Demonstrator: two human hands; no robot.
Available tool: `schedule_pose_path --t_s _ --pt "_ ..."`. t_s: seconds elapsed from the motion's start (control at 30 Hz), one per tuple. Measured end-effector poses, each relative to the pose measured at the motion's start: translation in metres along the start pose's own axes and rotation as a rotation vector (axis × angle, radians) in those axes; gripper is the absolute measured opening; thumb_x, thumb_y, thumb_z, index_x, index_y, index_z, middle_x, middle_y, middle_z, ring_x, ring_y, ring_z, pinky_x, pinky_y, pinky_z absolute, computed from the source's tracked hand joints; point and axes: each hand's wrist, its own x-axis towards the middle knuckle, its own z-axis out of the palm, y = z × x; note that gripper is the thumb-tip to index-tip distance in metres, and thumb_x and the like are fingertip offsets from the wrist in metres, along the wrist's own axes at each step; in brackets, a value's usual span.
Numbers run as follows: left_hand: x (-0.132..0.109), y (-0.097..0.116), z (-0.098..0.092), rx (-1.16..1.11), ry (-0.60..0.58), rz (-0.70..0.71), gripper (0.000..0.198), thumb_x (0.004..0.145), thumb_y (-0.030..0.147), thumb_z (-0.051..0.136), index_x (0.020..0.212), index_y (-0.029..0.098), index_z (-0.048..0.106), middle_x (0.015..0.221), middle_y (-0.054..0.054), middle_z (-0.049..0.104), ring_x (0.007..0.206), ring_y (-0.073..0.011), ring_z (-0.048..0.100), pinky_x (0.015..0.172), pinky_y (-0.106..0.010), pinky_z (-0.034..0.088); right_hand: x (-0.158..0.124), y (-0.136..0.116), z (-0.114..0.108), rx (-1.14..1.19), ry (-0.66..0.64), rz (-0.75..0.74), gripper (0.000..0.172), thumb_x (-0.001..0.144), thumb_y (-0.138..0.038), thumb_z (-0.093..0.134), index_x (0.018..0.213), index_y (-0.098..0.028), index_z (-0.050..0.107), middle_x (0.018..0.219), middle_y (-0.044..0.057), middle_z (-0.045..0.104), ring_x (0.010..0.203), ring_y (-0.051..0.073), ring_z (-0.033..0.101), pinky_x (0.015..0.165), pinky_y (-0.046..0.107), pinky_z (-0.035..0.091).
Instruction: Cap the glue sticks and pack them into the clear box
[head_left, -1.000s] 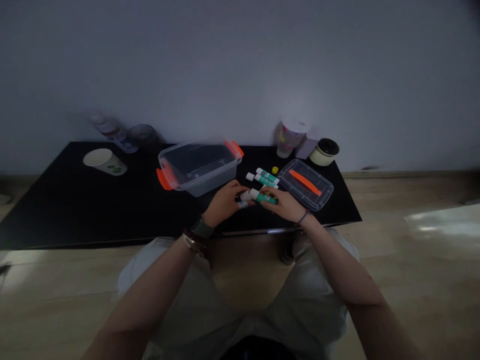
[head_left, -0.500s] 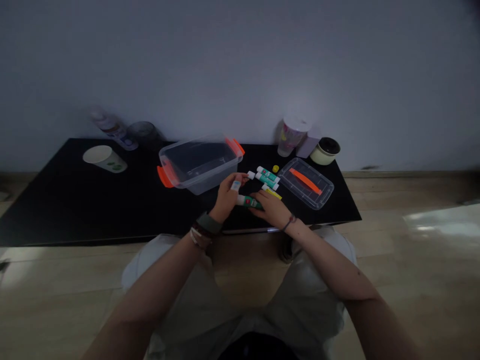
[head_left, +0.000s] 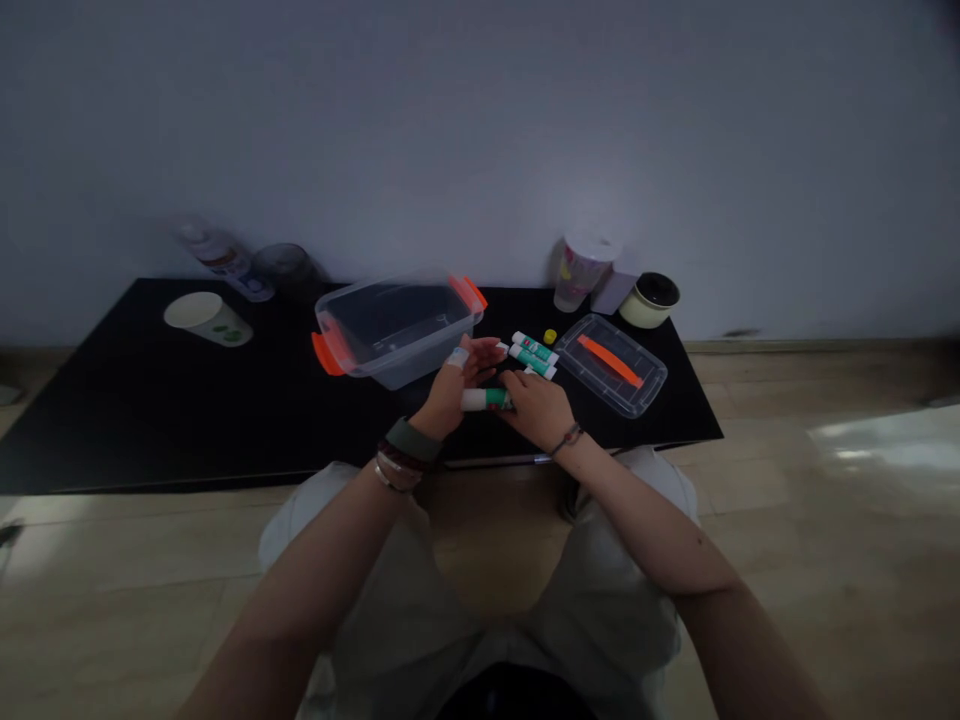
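My right hand [head_left: 538, 405] is wrapped round a green and white glue stick [head_left: 496, 399], held sideways above the table's front part. Its white end points left and reaches the palm side of my left hand [head_left: 448, 388]. That hand is open, thumb raised and fingers stretched to the right; a pale band wraps the thumb. By its fingertips is a small white piece [head_left: 502, 348], partly covered. Two more green and white glue sticks [head_left: 534, 358] lie side by side just beyond my right hand. Another white-ended stick is mostly hidden under that hand.
A clear box [head_left: 405, 365] with orange clips stands left of centre; its lid [head_left: 637, 397] with an orange handle lies right. Nearby are a yellow cap [head_left: 550, 337], a lidded cup [head_left: 576, 280] and a cream pot [head_left: 643, 308]. A paper cup [head_left: 217, 325] lies tilted at left.
My left fingers have spread and the thumb has lifted away to the left. The glue stick in my right hand has shifted slightly left, and that hand now covers the yellow-labelled stick.
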Motion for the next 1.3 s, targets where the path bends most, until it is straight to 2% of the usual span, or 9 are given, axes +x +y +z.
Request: schedule_pose_path --t_s 0.1,0.3,0.53,0.77,0.9,1.07,1.2,1.3 --pt "0.001 -0.001 0.008 0.014 0.003 0.006 0.048 0.094 0.059 0.047 0.103 0.019 0.069 0.110 -0.009 0.073 0.112 -0.0231 0.065 0.096 -0.034 0.049 0.006 -0.001 -0.006 -0.080 -0.023 0.047 0.029 0.094 -0.036 0.058 0.115 -0.018 0.065 0.112 0.014 0.070 0.103 0.027 0.067 0.076 0.032 0.049" --pt "0.009 0.002 0.018 0.057 0.003 0.029 0.048 0.094 0.059 0.044 0.104 0.019 0.069 0.116 -0.009 0.072 0.113 -0.0228 0.065 0.094 -0.033 0.048 0.012 0.000 -0.009 -0.122 -0.071 0.079 0.029 0.094 -0.036 0.053 0.112 -0.017 0.067 0.101 0.015 0.074 0.095 0.029 0.072 0.072 0.034 0.051" --pt "0.009 0.003 0.016 0.067 -0.049 0.039 0.050 0.093 0.061 0.044 0.100 0.019 0.070 0.115 -0.008 0.073 0.109 -0.0228 0.066 0.095 -0.035 0.047 0.016 -0.005 -0.008 -0.114 -0.053 0.066 0.026 0.095 -0.027 0.049 0.106 -0.014 0.069 0.098 0.015 0.075 0.092 0.029 0.073 0.071 0.034 0.051" --pt "0.006 0.005 0.012 0.082 -0.082 0.112 0.050 0.092 0.062 0.046 0.098 0.019 0.071 0.113 -0.008 0.073 0.107 -0.0233 0.066 0.094 -0.035 0.048 0.021 -0.009 -0.007 -0.094 -0.042 0.042 0.027 0.095 -0.029 0.051 0.106 -0.012 0.070 0.098 0.018 0.075 0.092 0.029 0.072 0.071 0.034 0.051" --pt "0.000 0.008 0.013 0.078 -0.088 0.119 0.048 0.092 0.061 0.049 0.096 0.019 0.072 0.112 -0.008 0.073 0.108 -0.0241 0.065 0.094 -0.036 0.049 0.021 -0.007 -0.005 -0.031 -0.098 0.058 0.028 0.092 -0.034 0.056 0.107 -0.015 0.071 0.098 0.016 0.075 0.093 0.029 0.072 0.074 0.034 0.051" --pt "-0.006 0.014 0.016 -0.032 -0.074 0.194 0.038 0.090 0.054 0.059 0.102 0.019 0.070 0.114 -0.010 0.072 0.110 -0.0245 0.065 0.096 -0.038 0.050 0.024 0.000 -0.008 0.135 -0.069 0.212 0.034 0.092 -0.046 0.056 0.107 -0.020 0.073 0.097 0.012 0.076 0.092 0.027 0.072 0.073 0.031 0.050" --pt "-0.014 0.013 0.014 0.117 -0.094 0.272 0.043 0.081 0.050 0.075 0.109 0.018 0.067 0.112 -0.010 0.073 0.107 -0.0246 0.066 0.097 -0.038 0.051 0.028 0.004 -0.013 0.252 0.002 0.259 0.040 0.095 -0.050 0.052 0.110 -0.018 0.073 0.098 0.013 0.076 0.093 0.027 0.072 0.072 0.029 0.048" --pt "-0.020 0.012 0.009 0.205 -0.117 0.304 0.051 0.079 0.051 0.077 0.115 0.017 0.066 0.112 -0.012 0.074 0.108 -0.0253 0.067 0.098 -0.040 0.051 0.026 0.002 -0.015 0.306 0.035 0.252 0.043 0.093 -0.053 0.054 0.107 -0.017 0.074 0.094 0.013 0.076 0.089 0.027 0.072 0.070 0.029 0.047"
